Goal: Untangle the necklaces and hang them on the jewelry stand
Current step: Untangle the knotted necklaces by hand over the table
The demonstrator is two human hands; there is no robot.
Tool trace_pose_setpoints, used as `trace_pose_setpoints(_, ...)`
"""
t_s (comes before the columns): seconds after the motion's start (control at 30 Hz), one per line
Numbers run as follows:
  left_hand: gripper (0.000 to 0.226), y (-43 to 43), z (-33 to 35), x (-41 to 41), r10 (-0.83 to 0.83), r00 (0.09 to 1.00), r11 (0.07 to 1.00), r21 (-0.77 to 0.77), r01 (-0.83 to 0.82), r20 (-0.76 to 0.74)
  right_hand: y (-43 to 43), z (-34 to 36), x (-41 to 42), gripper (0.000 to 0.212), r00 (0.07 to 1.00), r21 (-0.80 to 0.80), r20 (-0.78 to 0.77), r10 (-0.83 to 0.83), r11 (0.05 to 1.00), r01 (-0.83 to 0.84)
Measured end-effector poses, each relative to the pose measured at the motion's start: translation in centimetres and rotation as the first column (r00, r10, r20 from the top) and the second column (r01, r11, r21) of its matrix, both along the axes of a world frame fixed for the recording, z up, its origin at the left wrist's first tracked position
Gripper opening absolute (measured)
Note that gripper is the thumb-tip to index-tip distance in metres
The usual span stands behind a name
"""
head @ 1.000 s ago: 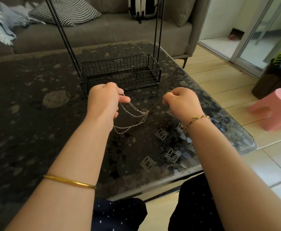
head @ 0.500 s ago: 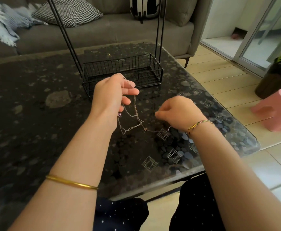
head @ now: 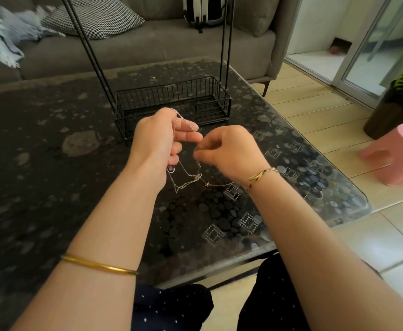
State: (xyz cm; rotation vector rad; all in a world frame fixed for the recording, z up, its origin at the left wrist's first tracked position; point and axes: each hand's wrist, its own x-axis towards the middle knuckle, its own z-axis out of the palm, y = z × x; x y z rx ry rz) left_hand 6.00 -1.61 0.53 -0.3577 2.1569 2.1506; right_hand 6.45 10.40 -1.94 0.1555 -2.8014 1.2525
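Untangling step: we judge the knot not yet loosed; nothing hangs on the jewelry stand (head: pixel 171 101).
Left hand (head: pixel 157 139): fingers curled, with chain looped over the forefinger and held against the thumb.
Right hand (head: pixel 231 151): thumb and forefinger pinch one strand narrowly; the other fingers are curled.
Necklaces (head: pixel 186 182): they hang below and between both sets of fingers, the tangle just under the right fingertips. We cannot tell whether the lowest loops touch the table (head: pixel 52 139).
Next move: we judge it calls for a gentle draw of the pinched strand away from the left fingers, easing the knot rather than tightening it.
Count: two hands; one stand, beyond the fingertips; at least two chains, exact number unclear; one purple pendant (head: pixel 170 168) below the left fingers; one small gold charm (head: pixel 206 184) below the right.
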Motion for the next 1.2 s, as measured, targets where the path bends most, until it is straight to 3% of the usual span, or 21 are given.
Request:
trace_pose_setpoints(0.37,0.037,0.1,-0.2,-0.3,-0.002,0.999,0.995,-0.099,0.007,0.054,1.0,-0.1,-0.1,0.013,0.989,0.106,-0.119,-0.088,0.989,0.101)
trace_pose_setpoints(0.43,0.037,0.1,-0.1,-0.2,-0.048,0.997,0.996,-0.075,0.052,0.058,1.1,0.0,-0.2,0.013,0.985,0.026,-0.124,-0.118,0.992,0.123)
trace_pose_setpoints(0.5,0.038,0.2,0.0,0.0,-0.082,0.994,0.992,-0.088,0.087,0.066,1.0,0.2,-0.3,0.014,0.982,-0.154,-0.083,-0.17,0.976,0.156)
trace_pose_setpoints(0.6,0.043,0.2,-0.2,0.2,-0.108,0.987,0.972,-0.197,0.13,0.121,0.8,0.6,-0.5,0.015,0.973,-0.478,0.04,-0.228,0.851,0.219)
trace_pose_setpoints(0.67,0.045,0.2,-0.4,0.3,-0.104,0.983,0.947,-0.288,0.145,0.151,0.9,0.8,-0.5,0.013,0.97,-0.571,0.083,-0.227,0.788,0.232)
trace_pose_setpoints(0.73,0.047,0.1,-0.7,0.3,-0.072,0.988,0.909,-0.399,0.122,0.137,1.2,0.8,-0.3,0.01,0.972,-0.455,0.014,-0.236,0.864,0.216)
trace_pose_setpoints(0.8,0.05,-0.1,-1.2,0.1,-0.029,0.997,0.85,-0.523,0.065,0.077,1.9,0.5,-0.4,0.02,0.97,-0.131,-0.106,-0.218,0.97,0.203)
trace_pose_setpoints(0.9,0.052,-0.5,-1.7,-0.1,0.013,1.0,0.763,-0.647,-0.017,-0.011,2.6,0.0,-0.5,0.025,0.96,0.244,-0.158,-0.232,0.933,0.266)
trace_pose_setpoints(1.03,0.054,-0.5,-2.0,-0.3,0.012,1.0,0.711,-0.703,-0.004,0.007,3.3,-0.5,-0.8,0.016,0.909,0.214,-0.216,-0.356,0.891,0.4)
trace_pose_setpoints(1.13,0.058,-0.6,-2.4,-0.6,-0.004,0.997,0.693,-0.718,0.061,0.081,3.7,-0.4,-1.1,0.031,0.902,0.145,-0.168,-0.398,0.895,0.422)
trace_pose_setpoints(1.2,0.06,-0.7,-2.6,-0.8,0.004,0.99,0.71,-0.697,0.098,0.143,3.6,-0.1,-1.1,0.039,0.911,-0.032,-0.059,-0.408,0.913,0.407)
